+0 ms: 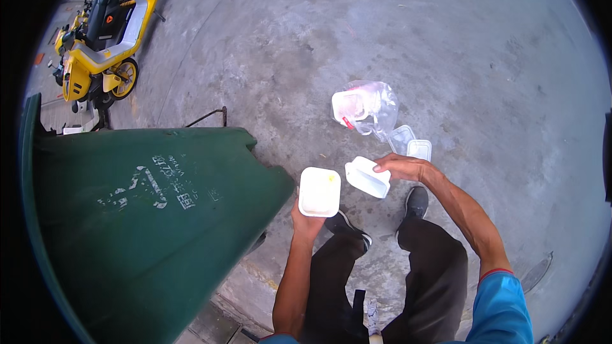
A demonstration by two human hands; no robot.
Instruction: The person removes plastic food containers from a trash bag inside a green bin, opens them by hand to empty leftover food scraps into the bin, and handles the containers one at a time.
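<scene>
I inspected two white rectangular takeaway containers, both held above the concrete ground [459, 44] in front of the person's body. The first container [320, 192] sat in the left hand [307, 220], gripped at its near edge; most of those fingers were hidden beneath it, so I could not tell how far they were spread. A yellow smear showed near its far right corner. The second container [368, 177], tilted, was pinched by the right hand [401, 167], thumb pressed on the right-hand edge and the gap closed to about the wall, the other fingers partly out of sight. The two containers stood near each other but apart. I judged both to be light, thin-walled plastic, stiff enough along the rim yet liable to flex or crack if squeezed across the middle, and possibly slippery where food residue remained. In my assessment, the proper hold was at a rim or corner, with light pressure and support from below
</scene>
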